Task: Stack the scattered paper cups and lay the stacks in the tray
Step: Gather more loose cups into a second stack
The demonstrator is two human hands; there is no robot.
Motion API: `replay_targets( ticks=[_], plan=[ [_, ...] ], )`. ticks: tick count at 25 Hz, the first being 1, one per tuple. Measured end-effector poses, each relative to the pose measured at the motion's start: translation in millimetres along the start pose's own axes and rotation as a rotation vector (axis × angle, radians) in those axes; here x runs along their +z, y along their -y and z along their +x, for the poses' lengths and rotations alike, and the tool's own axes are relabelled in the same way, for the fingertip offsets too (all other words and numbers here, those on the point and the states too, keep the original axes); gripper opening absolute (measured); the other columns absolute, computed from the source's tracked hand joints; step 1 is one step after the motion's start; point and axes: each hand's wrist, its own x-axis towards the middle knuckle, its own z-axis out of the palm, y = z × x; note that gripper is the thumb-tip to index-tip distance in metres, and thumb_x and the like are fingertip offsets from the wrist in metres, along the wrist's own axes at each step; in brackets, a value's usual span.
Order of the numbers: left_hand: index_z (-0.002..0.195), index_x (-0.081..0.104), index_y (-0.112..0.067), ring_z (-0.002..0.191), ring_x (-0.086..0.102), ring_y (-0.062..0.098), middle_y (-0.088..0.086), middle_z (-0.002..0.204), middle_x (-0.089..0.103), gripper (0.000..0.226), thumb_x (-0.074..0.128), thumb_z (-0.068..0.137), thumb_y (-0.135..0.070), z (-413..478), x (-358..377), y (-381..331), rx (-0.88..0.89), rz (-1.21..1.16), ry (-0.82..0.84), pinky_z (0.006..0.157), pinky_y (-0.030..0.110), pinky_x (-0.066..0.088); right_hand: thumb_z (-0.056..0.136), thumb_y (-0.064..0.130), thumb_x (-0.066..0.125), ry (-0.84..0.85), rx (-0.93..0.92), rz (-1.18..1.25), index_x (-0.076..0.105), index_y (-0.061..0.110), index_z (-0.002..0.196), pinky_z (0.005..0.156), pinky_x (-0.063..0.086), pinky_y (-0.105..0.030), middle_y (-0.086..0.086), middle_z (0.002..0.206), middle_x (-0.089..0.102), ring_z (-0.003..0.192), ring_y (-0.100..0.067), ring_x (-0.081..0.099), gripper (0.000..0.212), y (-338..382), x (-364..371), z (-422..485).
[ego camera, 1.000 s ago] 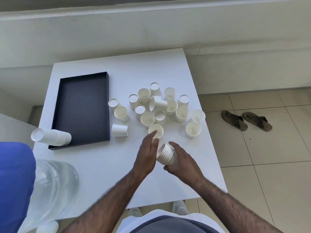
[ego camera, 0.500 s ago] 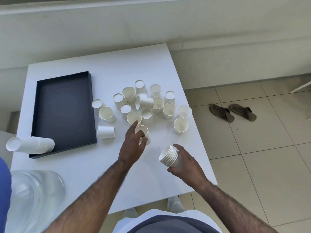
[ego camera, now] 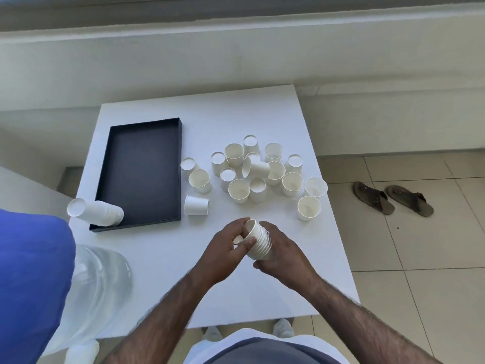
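Note:
My right hand [ego camera: 282, 252] grips a short stack of white paper cups [ego camera: 259, 244] near the front of the white table [ego camera: 162, 271]. My left hand [ego camera: 227, 246] pinches the top cup [ego camera: 251, 227] that sits in the stack's mouth. Several loose white cups [ego camera: 258, 170] stand or lie scattered behind my hands, some upright, some upside down, two on their sides. The black tray [ego camera: 143, 169] lies on the left. A finished cup stack [ego camera: 95, 212] lies on its side across the tray's front left corner.
A large clear water bottle [ego camera: 89, 290] and a blue-clad shape [ego camera: 31, 285] are at the table's left front. A pair of brown sandals [ego camera: 392, 200] lies on the tiled floor to the right. A pale wall ledge runs behind the table.
My left hand picked up a loose cup from the pile's front and brought it back onto the stack held in my right hand. The camera view shifted.

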Motion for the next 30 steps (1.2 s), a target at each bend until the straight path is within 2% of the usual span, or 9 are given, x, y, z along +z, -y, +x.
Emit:
replay_targets(
  ticks=[4, 7, 10, 14, 17, 20, 25, 28, 30],
  plan=[
    [0.152, 0.032, -0.042, 0.129, 0.054, -0.008, -0.025, 0.146, 0.051, 0.093, 0.072, 0.075, -0.075, -8, -4, -4, -0.070, -0.294, -0.058, 0.096, 0.015, 0.049, 0.074, 0.028, 0.082, -0.008, -0.029, 0.158, 0.019, 0.056, 0.149, 0.077, 0.061, -0.035, 0.013, 0.126, 0.060, 0.103, -0.012, 0.064, 0.102, 24, 12, 1],
    [0.155, 0.031, -0.045, 0.131, 0.059, 0.005, -0.015, 0.149, 0.056, 0.116, 0.076, 0.057, -0.085, -21, -2, 2, -0.151, -0.581, -0.091, 0.102, 0.031, 0.054, 0.081, 0.035, 0.082, -0.045, -0.089, 0.253, 0.024, 0.052, 0.146, 0.082, 0.057, -0.023, 0.012, 0.130, 0.059, 0.111, -0.009, 0.063, 0.089, 42, 23, 7],
    [0.152, 0.042, -0.030, 0.129, 0.064, 0.020, -0.001, 0.142, 0.065, 0.110, 0.082, 0.060, -0.076, -33, -8, 20, -0.162, -0.624, -0.080, 0.103, 0.041, 0.055, 0.089, 0.037, 0.074, 0.055, -0.106, 0.287, 0.029, 0.040, 0.144, 0.090, 0.055, -0.023, 0.007, 0.130, 0.062, 0.112, -0.011, 0.065, 0.071, 53, 35, 15],
    [0.138, 0.057, -0.035, 0.113, 0.072, 0.031, 0.010, 0.130, 0.071, 0.077, 0.086, 0.070, -0.058, -40, -34, 40, -0.300, -0.705, -0.188, 0.090, 0.044, 0.059, 0.096, 0.045, 0.065, 0.331, -0.187, 0.175, 0.039, 0.031, 0.150, 0.105, 0.046, -0.022, 0.011, 0.143, 0.053, 0.126, -0.004, 0.057, 0.062, 58, 40, 27],
    [0.125, 0.063, -0.036, 0.098, 0.076, 0.026, 0.010, 0.119, 0.075, 0.068, 0.085, 0.066, -0.060, -45, -55, 49, -0.395, -0.642, -0.209, 0.078, 0.041, 0.062, 0.096, 0.049, 0.059, 0.001, -0.323, 0.031, 0.062, 0.024, 0.132, 0.095, 0.047, -0.026, 0.008, 0.128, 0.061, 0.114, -0.007, 0.060, 0.044, 54, 27, 63],
    [0.124, 0.063, -0.035, 0.090, 0.076, 0.015, 0.001, 0.112, 0.077, 0.075, 0.086, 0.058, -0.062, -48, -69, 51, -0.412, -0.554, -0.226, 0.071, 0.031, 0.060, 0.090, 0.027, 0.070, -0.429, -0.380, -0.489, 0.066, 0.016, 0.126, 0.083, 0.052, -0.043, -0.012, 0.126, 0.061, 0.108, -0.033, 0.061, 0.038, 46, 1, 138],
    [0.131, 0.058, -0.041, 0.096, 0.074, 0.009, -0.009, 0.114, 0.074, 0.088, 0.090, 0.052, -0.062, -49, -76, 56, -0.369, -0.435, -0.254, 0.075, 0.024, 0.057, 0.083, 0.007, 0.060, -0.288, -0.177, -1.143, 0.058, 0.019, 0.127, 0.089, 0.043, -0.049, -0.017, 0.144, 0.043, 0.123, -0.039, 0.046, 0.045, 33, -32, 223],
    [0.135, 0.055, -0.043, 0.098, 0.073, 0.007, -0.011, 0.117, 0.072, 0.090, 0.091, 0.054, -0.059, -47, -77, 57, -0.366, -0.397, -0.271, 0.076, 0.022, 0.056, 0.088, 0.006, 0.054, -0.226, -0.198, -1.243, 0.064, 0.017, 0.113, 0.093, 0.042, -0.048, -0.013, 0.131, 0.049, 0.116, -0.036, 0.050, 0.029, 36, -42, 231],
    [0.136, 0.053, -0.046, 0.099, 0.072, 0.007, -0.013, 0.118, 0.071, 0.091, 0.092, 0.054, -0.058, -46, -77, 56, -0.354, -0.362, -0.286, 0.078, 0.022, 0.057, 0.091, 0.009, 0.056, -0.281, -0.225, -1.120, 0.067, 0.013, 0.102, 0.091, 0.045, -0.049, -0.014, 0.123, 0.057, 0.105, -0.036, 0.057, 0.016, 41, -48, 225]
  ],
)
